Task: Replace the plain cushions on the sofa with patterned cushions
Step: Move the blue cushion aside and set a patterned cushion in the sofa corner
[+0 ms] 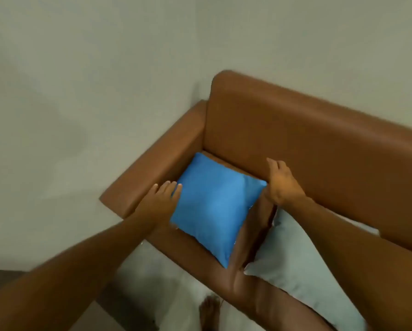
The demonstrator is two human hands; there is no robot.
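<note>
A plain blue cushion (213, 206) lies on the seat of a brown leather sofa (307, 139), in the corner by the left armrest. My left hand (160, 199) rests against the cushion's left edge, fingers spread. At the cushion's right corner sits my right hand (280, 182), its fingers loosely apart and touching the corner. A plain pale grey cushion (295, 266) lies on the seat to the right, partly under my right forearm. No patterned cushion is in view.
A light wall stands behind and left of the sofa. The armrest (152, 163) runs along the cushion's left side. A bare foot (211, 311) stands on pale floor in front of the sofa. The frame is motion-blurred.
</note>
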